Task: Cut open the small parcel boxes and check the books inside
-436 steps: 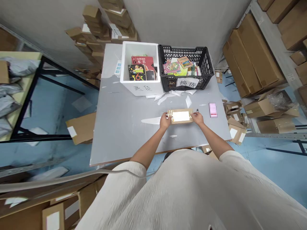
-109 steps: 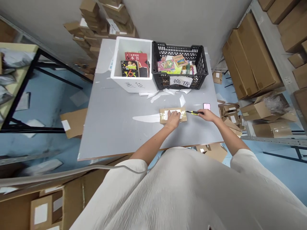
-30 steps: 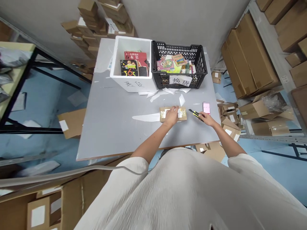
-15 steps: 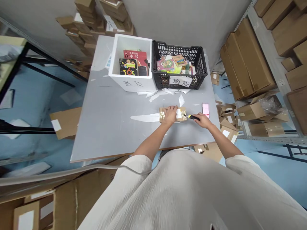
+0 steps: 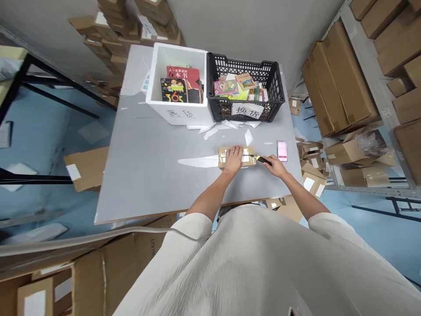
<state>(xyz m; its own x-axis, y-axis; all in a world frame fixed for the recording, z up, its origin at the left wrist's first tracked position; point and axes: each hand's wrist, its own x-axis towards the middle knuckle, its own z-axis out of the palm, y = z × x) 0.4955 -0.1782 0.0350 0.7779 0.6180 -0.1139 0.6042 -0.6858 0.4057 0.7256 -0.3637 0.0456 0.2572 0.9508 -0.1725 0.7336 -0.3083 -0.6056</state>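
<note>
A small cardboard box [image 5: 222,163] with clear tape and a white label lies flat on the grey table. My left hand [image 5: 233,159] rests on top of it, fingers stretched across the middle and pressing down. Wrapped in my right hand [image 5: 275,166] is a yellow and black utility knife [image 5: 264,160]. Its blade reaches over the box's right part, along the taped seam. Part of the box top is hidden under my left hand.
Behind stand a white foam box [image 5: 179,113] and a black crate [image 5: 244,100], both holding books. A phone [image 5: 282,150] lies to the right. White paper scraps [image 5: 215,131] and a long white strip [image 5: 199,162] are on the table [image 5: 141,175]. Cardboard boxes surround it.
The knife in my right hand has moved slightly left, its blade now over the box top. My left hand stays on the box, its fingers a little more spread.
</note>
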